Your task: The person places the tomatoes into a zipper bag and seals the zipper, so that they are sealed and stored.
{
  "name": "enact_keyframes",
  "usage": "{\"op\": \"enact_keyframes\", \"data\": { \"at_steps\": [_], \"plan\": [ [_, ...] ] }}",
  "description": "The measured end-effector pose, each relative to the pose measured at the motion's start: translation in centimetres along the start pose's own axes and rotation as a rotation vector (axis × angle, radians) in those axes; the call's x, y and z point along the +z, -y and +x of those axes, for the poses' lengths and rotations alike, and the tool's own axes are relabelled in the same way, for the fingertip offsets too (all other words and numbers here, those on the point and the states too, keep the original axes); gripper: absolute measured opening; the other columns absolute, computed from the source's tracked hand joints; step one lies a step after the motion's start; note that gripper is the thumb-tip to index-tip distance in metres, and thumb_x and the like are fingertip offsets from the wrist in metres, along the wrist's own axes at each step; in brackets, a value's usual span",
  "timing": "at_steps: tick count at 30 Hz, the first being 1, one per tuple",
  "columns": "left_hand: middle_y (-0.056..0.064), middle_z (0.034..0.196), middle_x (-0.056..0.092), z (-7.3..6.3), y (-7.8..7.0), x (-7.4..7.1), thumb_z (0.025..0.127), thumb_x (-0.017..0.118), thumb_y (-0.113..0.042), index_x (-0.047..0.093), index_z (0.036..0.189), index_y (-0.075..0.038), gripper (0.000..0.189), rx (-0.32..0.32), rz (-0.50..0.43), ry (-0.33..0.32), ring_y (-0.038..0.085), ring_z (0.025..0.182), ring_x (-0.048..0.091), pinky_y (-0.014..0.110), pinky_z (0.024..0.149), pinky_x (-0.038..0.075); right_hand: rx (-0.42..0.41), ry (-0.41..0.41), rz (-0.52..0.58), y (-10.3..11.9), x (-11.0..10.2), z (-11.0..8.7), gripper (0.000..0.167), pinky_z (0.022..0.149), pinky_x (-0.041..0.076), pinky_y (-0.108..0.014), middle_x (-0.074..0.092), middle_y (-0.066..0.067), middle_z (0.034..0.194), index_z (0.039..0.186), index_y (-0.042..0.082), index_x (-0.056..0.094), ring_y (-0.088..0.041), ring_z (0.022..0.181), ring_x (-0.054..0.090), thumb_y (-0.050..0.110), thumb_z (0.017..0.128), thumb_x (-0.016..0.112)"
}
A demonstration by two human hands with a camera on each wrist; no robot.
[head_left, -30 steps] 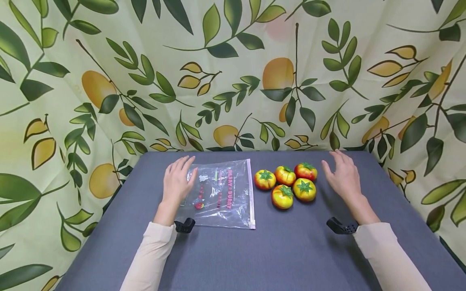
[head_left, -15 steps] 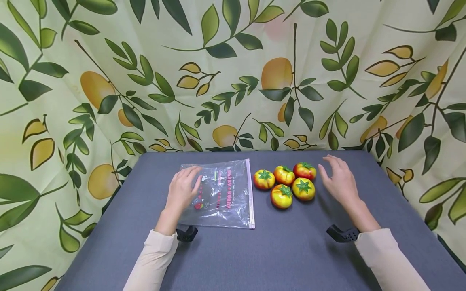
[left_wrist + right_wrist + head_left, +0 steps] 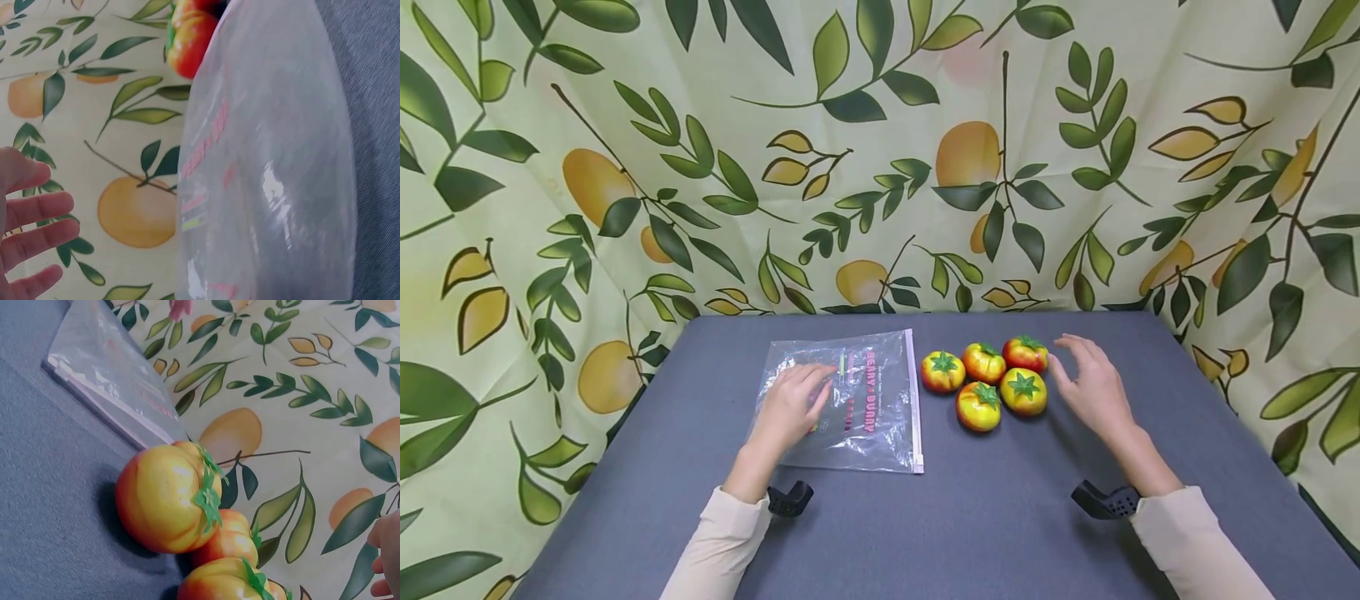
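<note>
Head view: on the grey bench (image 3: pixel 985 517), a clear zip bag (image 3: pixel 857 408) lies flat. The left grip (image 3: pixel 793 404), thumb apart from relaxed fingers, is above the bag's nine-o'clock side, contact unclear. Five tomatoes (image 3: pixel 987 371) sit outside it, at its three o'clock; the right grip (image 3: pixel 1093 383), loosely spread, is just beyond them at three o'clock.

Left wrist view: the bag crosses the centre, the left grip spread at eight o'clock.

Right wrist view: tomatoes at six, bag at ten, right grip at four.
</note>
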State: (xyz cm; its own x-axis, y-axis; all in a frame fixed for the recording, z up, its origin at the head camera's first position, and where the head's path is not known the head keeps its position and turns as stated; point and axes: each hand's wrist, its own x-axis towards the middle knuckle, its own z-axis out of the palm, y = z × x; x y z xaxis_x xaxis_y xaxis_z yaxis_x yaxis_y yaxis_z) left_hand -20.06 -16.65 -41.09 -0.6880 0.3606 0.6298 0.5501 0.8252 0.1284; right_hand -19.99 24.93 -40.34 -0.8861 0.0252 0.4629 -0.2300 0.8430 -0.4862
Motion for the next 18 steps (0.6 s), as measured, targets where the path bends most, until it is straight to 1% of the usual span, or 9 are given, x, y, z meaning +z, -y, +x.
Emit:
{"op": "enact_keyframes", "data": {
  "at_steps": [3, 7, 15, 18],
  "plan": [
    [0.007, 0.102, 0.074, -0.2, -0.5, 0.3, 0.085, 0.068, -0.012, 0.070, 0.106, -0.010, 0.021, 0.024, -0.024, -0.008, 0.025, 0.099, 0.069, 0.043, 0.095, 0.052, 0.009, 0.011, 0.008, 0.2, 0.2, -0.3, 0.036, 0.100, 0.039, -0.065, 0.053, -0.030, 0.130, 0.123, -0.005, 0.055, -0.047, 0.120, 0.049, 0.013, 0.092, 0.060],
    [0.006, 0.098, 0.075, -0.6, -0.9, 0.7, 0.085, 0.068, -0.010, 0.071, 0.101, -0.009, 0.017, 0.038, -0.044, -0.015, 0.024, 0.096, 0.069, 0.042, 0.091, 0.054, -0.004, 0.014, 0.033, 0.3, 0.7, -0.6, 0.036, 0.099, 0.040, -0.064, 0.054, -0.030, 0.127, 0.123, -0.006, 0.054, -0.047, 0.117, 0.052, 0.013, 0.092, 0.060],
    [0.004, 0.096, 0.075, -0.9, -1.6, 1.3, 0.084, 0.069, -0.011, 0.071, 0.099, -0.010, 0.016, 0.053, -0.057, 0.025, 0.022, 0.095, 0.070, 0.039, 0.089, 0.055, -0.037, -0.011, 0.069, 0.5, 1.1, -1.3, 0.033, 0.094, 0.043, -0.061, 0.059, -0.027, 0.119, 0.118, -0.006, 0.058, -0.044, 0.111, 0.056, 0.011, 0.091, 0.062],
    [0.004, 0.095, 0.075, -0.9, -1.9, 1.6, 0.083, 0.069, -0.011, 0.071, 0.098, -0.010, 0.015, 0.071, -0.075, 0.030, 0.023, 0.093, 0.070, 0.042, 0.088, 0.055, -0.043, -0.005, 0.081, 0.6, 1.1, -1.5, 0.032, 0.092, 0.045, -0.061, 0.060, -0.027, 0.116, 0.117, -0.006, 0.059, -0.043, 0.108, 0.057, 0.010, 0.090, 0.063]
  ]
}}
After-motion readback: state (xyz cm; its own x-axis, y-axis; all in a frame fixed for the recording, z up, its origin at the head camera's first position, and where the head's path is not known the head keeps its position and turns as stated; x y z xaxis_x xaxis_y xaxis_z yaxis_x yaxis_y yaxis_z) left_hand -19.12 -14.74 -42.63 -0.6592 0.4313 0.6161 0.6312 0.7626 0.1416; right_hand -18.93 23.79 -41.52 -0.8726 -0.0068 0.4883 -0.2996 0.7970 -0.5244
